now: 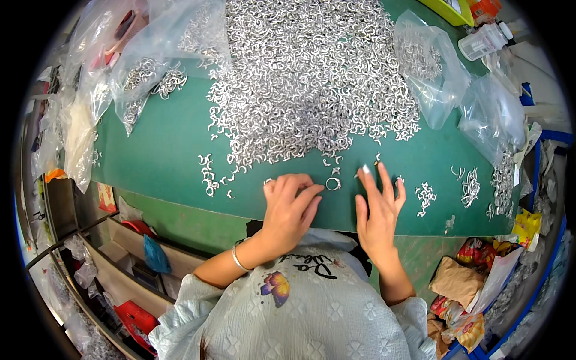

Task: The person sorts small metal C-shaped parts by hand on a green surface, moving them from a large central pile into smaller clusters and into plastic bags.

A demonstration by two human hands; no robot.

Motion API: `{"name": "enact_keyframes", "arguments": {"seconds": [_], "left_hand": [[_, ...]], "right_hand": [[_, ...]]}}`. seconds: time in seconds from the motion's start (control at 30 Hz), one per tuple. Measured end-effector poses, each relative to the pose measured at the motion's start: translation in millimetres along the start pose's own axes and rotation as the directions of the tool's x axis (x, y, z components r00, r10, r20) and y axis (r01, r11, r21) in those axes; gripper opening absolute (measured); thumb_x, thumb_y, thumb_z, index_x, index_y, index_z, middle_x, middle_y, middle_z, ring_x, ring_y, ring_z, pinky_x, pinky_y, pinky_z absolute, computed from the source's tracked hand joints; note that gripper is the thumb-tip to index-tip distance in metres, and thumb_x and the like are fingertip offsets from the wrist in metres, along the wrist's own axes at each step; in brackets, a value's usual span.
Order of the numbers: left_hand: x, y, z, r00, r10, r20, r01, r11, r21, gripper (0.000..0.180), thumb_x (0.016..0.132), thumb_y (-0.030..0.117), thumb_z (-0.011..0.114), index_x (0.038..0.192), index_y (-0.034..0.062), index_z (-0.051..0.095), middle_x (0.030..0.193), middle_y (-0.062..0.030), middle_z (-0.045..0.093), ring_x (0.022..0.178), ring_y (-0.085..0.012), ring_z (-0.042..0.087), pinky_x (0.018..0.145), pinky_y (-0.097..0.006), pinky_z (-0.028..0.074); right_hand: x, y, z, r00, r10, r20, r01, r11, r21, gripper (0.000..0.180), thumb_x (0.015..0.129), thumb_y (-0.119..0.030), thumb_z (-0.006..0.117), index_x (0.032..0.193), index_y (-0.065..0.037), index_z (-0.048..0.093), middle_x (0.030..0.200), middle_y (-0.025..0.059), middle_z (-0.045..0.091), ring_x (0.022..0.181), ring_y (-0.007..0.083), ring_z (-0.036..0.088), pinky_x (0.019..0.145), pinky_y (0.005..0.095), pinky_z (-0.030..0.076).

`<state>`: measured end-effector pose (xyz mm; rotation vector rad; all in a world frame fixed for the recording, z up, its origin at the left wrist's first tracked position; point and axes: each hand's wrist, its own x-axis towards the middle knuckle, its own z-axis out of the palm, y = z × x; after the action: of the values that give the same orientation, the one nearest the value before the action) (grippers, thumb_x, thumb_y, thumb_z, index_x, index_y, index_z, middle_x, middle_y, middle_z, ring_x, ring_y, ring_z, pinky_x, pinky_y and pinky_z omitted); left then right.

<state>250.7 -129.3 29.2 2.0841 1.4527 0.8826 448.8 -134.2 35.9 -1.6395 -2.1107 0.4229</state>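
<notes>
My left hand (289,207) rests near the table's front edge, its fingers curled and thumb drawn in. What lies between those fingertips, if anything, is hidden. Just right of them a silver ring-shaped piece (333,183) lies flat on the green table mat (159,162). My right hand (379,207) is open, fingers stretched forward over the mat. A small curved metal piece (378,158) lies at its fingertips. Beyond both hands spreads a large heap of small silver curved metal pieces (306,78).
Small clusters of metal pieces lie left (208,174) and right (425,198) of my hands. Clear plastic bags with pieces stand at the far left (141,75) and far right (429,72). A white bottle (485,41) lies at the back right. Open drawers (129,252) sit below left.
</notes>
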Motion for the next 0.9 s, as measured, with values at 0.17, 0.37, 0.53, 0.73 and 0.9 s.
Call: {"name": "enact_keyframes", "arguments": {"seconds": [0.17, 0.37, 0.53, 0.73, 0.9], "left_hand": [[-0.3, 3.4, 3.9, 1.000, -0.001, 0.023, 0.001, 0.999, -0.033, 0.030, 0.076, 0.005, 0.075, 0.104, 0.0077, 0.066, 0.100, -0.0055, 0.057, 0.093, -0.0232, 0.053, 0.081, -0.037, 0.033], [-11.9, 6.0, 3.4, 0.998, 0.003, 0.070, 0.002, 0.998, -0.059, 0.031, 0.075, 0.009, 0.077, 0.104, 0.0082, 0.065, 0.101, -0.0052, 0.057, 0.095, -0.0231, 0.054, 0.081, -0.038, 0.032], [-16.8, -3.6, 6.6, 0.997, 0.010, 0.071, -0.009, 1.000, -0.009, 0.028, 0.074, 0.007, 0.077, 0.099, 0.0083, 0.065, 0.098, -0.0049, 0.056, 0.091, -0.0229, 0.053, 0.081, -0.038, 0.032], [-13.0, -8.1, -1.5, 0.999, -0.054, 0.006, 0.054, 0.998, 0.032, 0.024, 0.075, 0.003, 0.075, 0.096, 0.0077, 0.065, 0.095, -0.0053, 0.055, 0.088, -0.0235, 0.052, 0.082, -0.038, 0.032], [-11.1, -7.7, -3.1, 0.999, -0.047, 0.009, 0.046, 0.999, 0.025, 0.023, 0.076, 0.003, 0.075, 0.096, 0.0070, 0.066, 0.094, -0.0056, 0.055, 0.086, -0.0235, 0.052, 0.081, -0.037, 0.033]], "right_hand": [[-31.4, -16.9, 0.8, 0.984, -0.031, 0.178, 0.005, 0.990, 0.143, 0.054, 0.087, -0.011, 0.062, 0.137, 0.003, 0.046, 0.127, 0.0146, 0.061, 0.137, 0.0362, 0.040, 0.110, 0.0614, 0.017], [-19.2, -16.9, 9.2, 0.993, -0.102, 0.053, 0.084, 0.958, 0.273, 0.049, 0.089, -0.010, 0.060, 0.134, 0.004, 0.048, 0.129, 0.0142, 0.060, 0.137, 0.0370, 0.040, 0.109, 0.0611, 0.018], [-13.6, -17.1, 8.1, 0.984, -0.122, 0.132, 0.098, 0.980, 0.175, 0.048, 0.091, -0.011, 0.058, 0.135, 0.002, 0.047, 0.128, 0.0115, 0.062, 0.135, 0.0373, 0.042, 0.108, 0.0598, 0.019], [-11.8, -12.2, 3.8, 0.998, -0.056, 0.005, 0.052, 0.964, 0.262, 0.044, 0.093, -0.015, 0.056, 0.133, 0.003, 0.050, 0.129, 0.0126, 0.061, 0.134, 0.0388, 0.041, 0.108, 0.0570, 0.022], [7.1, -16.1, 9.4, 0.998, -0.051, 0.034, 0.042, 0.973, 0.227, 0.043, 0.093, -0.015, 0.056, 0.132, 0.002, 0.051, 0.133, 0.0122, 0.058, 0.135, 0.0382, 0.041, 0.108, 0.0597, 0.020]]}}
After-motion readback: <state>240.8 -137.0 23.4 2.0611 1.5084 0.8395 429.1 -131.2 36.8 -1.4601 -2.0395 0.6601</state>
